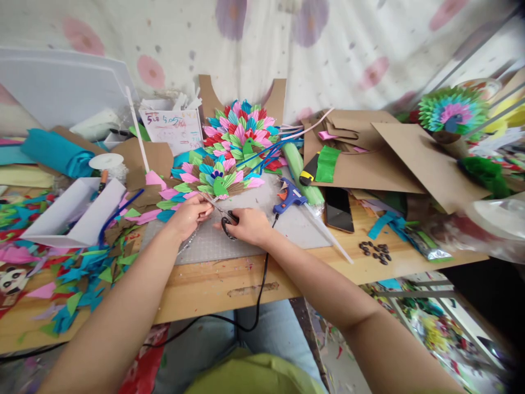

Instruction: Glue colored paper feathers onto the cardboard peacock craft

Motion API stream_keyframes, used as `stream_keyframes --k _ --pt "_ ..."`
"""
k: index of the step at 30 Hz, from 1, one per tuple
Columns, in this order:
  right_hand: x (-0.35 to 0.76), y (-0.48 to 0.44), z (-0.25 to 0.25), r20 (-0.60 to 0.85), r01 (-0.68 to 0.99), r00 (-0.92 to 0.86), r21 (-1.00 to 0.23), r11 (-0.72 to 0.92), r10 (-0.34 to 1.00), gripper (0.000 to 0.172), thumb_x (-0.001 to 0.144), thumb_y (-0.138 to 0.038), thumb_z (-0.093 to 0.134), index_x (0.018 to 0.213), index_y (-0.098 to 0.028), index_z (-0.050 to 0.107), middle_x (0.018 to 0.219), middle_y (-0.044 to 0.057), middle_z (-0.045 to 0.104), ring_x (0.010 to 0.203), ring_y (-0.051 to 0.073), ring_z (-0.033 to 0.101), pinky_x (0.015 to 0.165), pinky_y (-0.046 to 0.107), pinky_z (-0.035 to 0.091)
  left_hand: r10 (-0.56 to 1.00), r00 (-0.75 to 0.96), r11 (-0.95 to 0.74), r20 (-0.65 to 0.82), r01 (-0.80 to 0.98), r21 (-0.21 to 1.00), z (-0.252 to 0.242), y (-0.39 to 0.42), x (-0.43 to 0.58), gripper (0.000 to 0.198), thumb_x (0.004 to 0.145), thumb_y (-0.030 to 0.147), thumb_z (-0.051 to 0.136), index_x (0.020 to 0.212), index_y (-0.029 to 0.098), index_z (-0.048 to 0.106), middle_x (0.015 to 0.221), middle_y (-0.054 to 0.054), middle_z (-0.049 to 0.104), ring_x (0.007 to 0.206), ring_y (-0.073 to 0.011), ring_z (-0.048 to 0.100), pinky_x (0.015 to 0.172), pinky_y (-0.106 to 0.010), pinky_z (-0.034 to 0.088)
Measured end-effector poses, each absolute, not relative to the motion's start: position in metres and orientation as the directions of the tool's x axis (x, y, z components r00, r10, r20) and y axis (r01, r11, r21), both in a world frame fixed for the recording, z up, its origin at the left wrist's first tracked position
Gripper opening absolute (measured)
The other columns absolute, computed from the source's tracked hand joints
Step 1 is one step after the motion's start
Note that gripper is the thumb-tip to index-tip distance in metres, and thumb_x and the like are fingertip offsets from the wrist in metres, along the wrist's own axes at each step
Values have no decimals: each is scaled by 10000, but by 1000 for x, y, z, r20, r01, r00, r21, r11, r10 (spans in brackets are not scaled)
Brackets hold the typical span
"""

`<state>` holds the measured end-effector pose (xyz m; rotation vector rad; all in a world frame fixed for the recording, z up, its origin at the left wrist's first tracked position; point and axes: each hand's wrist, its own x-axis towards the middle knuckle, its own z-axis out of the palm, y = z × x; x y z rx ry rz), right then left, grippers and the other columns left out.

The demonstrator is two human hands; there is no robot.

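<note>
My right hand (250, 225) is closed round the black handles of a pair of scissors (228, 226), whose blades point left toward my other hand. Pinched in the fingers of my left hand (191, 216) is a thin silvery cord (187, 243) that trails down onto the grey cutting mat (246, 251). The scissor tips are close to those fingers; whether they touch the cord cannot be made out. Just beyond my hands lies a paper peacock (219, 185) with a green body and pink, green, blue and brown petals. A second, larger paper peacock (248, 148) is behind it.
A blue glue gun (289, 198) lies right of my hands, its black cable (262, 290) hanging over the table edge. Further right are a phone (339, 210), a box cutter (309, 169), cardboard sheets (426, 158) and small black pieces (375, 251). Leftward stand a white box (76, 213) and paper scraps (90, 279).
</note>
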<state>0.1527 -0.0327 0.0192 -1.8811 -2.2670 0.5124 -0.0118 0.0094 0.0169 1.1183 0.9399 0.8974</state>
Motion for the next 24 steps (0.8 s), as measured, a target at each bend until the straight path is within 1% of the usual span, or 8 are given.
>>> stream_keyframes --k 5,11,16,20,24 --pt "150 -33 18 -85 932 -182 -331 144 980 612 763 -730 343 778 -200 648 806 78 695 780 206 634 630 268 397 929 335 197 -156 -92 976 15 9 -10 81 623 105 561 648 144 494 447 56 355 387 -39 260 403 -176 162" --pt "141 -39 22 -95 964 -124 -246 97 988 635 767 -711 343 851 -184 688 819 122 705 832 257 649 685 317 442 934 288 240 -211 -69 968 17 7 -8 106 570 78 551 624 146 490 436 58 350 376 -34 256 402 -179 135" --pt "140 -41 25 -99 971 -125 -214 101 987 659 769 -707 338 850 -166 706 797 134 707 831 272 656 678 325 455 942 245 239 -230 -8 971 18 7 -6 104 550 71 535 569 148 468 427 50 364 365 -32 258 396 -184 127" --pt "139 -41 25 -117 971 -123 -220 95 985 670 781 -704 318 858 -169 714 793 140 707 832 274 658 676 329 457 945 219 239 -245 51 970 19 7 -6 122 555 74 521 527 152 431 418 44 372 354 -31 265 393 -182 139" --pt "136 -41 25 -149 973 -123 -211 90 981 660 817 -667 301 872 -156 714 809 153 705 832 276 660 674 333 457 935 223 264 -275 79 961 21 7 -6 131 587 84 519 531 150 422 433 33 405 351 -26 273 388 -173 144"
